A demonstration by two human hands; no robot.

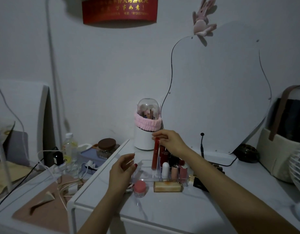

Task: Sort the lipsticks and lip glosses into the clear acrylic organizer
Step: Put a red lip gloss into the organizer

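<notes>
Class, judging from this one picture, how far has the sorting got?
Done: several tubes stand upright in the clear organizer. In hand: the right hand lowers a tall red lip gloss into it while the left hand steadies its side. Left: the gold lipstick lying in front.

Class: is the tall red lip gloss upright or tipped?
Upright: the tall red lip gloss stands vertically, right hand pinching its top.

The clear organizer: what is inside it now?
The clear organizer holds several upright lipsticks on its right side; its left part looks empty. The right hand holds a tall red lip gloss there. Tubes behind are partly hidden.
</notes>
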